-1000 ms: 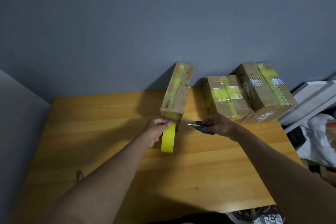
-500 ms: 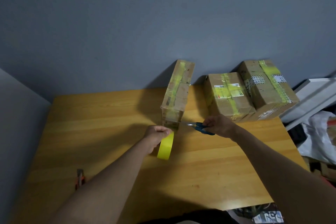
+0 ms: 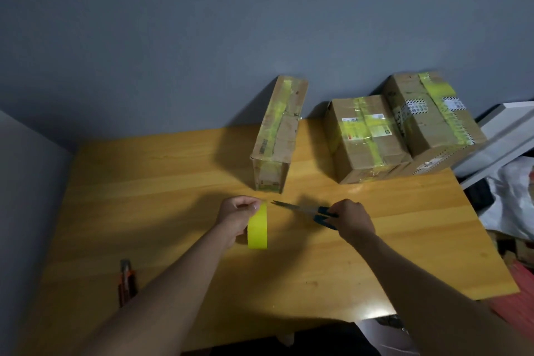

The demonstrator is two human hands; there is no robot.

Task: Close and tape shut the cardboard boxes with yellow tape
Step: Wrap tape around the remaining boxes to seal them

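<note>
One view: we wore the single wide-angle camera on the head, facing forward and down over the wooden surface (image 3: 173,182) toward the grey wall (image 3: 260,23), forearms close below.

- Table (image 3: 173,182): orange-yellow wood with visible grain, smooth, a soft sheen at its 5 o'clock corner.
- Narrow box (image 3: 277,136) at 12 o'clock: brown cardboard, creased, under glossy tape.
- Two boxes (image 3: 367,139) at 2 o'clock: brown cardboard, shiny tape, paper labels.
- Yellow tape roll (image 3: 257,230): matt, smooth.
- Scissors (image 3: 306,209): bright metal blades, blue plastic handles.
- Utility knife (image 3: 126,280) at 8 o'clock: orange plastic, grey metal.
- Wall (image 3: 260,23): matt grey paint.
</note>
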